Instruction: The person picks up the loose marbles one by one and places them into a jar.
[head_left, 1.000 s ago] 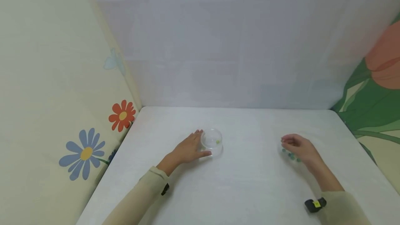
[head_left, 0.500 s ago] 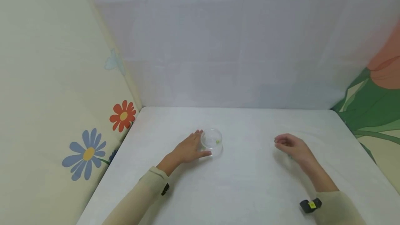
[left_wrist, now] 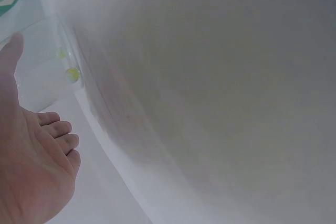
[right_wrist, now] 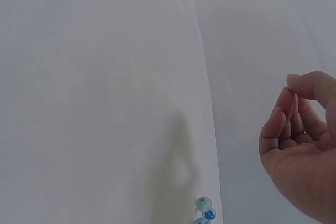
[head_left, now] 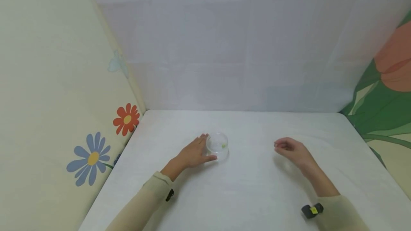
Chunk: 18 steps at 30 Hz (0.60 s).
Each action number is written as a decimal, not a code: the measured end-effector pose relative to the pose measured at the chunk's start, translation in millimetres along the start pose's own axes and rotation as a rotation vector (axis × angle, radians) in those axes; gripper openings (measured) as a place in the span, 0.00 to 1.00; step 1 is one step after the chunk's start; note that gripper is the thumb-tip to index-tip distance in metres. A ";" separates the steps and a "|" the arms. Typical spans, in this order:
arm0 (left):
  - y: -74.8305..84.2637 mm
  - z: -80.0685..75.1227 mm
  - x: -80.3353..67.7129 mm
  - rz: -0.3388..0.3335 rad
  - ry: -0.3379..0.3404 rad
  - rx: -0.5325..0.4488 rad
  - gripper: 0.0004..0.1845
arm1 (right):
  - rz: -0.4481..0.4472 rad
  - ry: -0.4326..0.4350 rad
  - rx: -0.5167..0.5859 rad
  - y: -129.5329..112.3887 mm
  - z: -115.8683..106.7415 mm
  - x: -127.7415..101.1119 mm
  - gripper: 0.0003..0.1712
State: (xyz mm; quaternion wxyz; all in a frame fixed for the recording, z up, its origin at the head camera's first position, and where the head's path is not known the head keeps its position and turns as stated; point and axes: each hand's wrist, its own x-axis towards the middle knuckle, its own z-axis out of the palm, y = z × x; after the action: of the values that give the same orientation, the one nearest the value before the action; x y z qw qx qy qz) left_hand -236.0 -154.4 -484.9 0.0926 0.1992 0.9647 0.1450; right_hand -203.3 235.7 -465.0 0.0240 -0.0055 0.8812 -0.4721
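A clear round cup (head_left: 217, 149) stands on the white table with a small yellow-green marble (head_left: 223, 146) inside. My left hand (head_left: 192, 153) holds the cup from its left side, thumb at the front and fingers toward the back. In the left wrist view the thumb (left_wrist: 11, 51) lies against the clear wall. Well to the right, my right hand (head_left: 295, 151) is raised over the table. Its thumb and index fingertips pinch together on what seems a small marble, mostly hidden by the fingers. Blue and green glass marbles (right_wrist: 203, 204) lie below that hand in the right wrist view.
The white table (head_left: 244, 195) ends at a pale cloth backdrop (head_left: 205, 45). A flowered wall covering (head_left: 90, 159) stands along the left edge, and a green leaf print (head_left: 385, 109) along the right.
My right hand has moved left from the marbles with its fingertips pinched, and in the head view they are now hidden by it. The left hand and the cup have stayed in place.
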 end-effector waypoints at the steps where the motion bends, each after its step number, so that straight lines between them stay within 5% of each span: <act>1: -0.2 0.2 0.0 0.000 0.001 -0.005 0.58 | -0.003 -0.003 0.004 -1.2 1.1 0.1 0.16; 18: -6.9 3.7 2.9 0.025 0.013 0.005 0.59 | -0.099 -0.060 0.085 -19.0 16.1 3.3 0.18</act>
State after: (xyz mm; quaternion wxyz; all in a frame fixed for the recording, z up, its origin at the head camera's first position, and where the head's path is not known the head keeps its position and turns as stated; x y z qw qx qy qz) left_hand -240.2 -158.3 -490.9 0.0842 0.2105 0.9631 0.1450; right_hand -206.0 211.7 -458.3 0.0273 -0.0624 0.8579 -0.5092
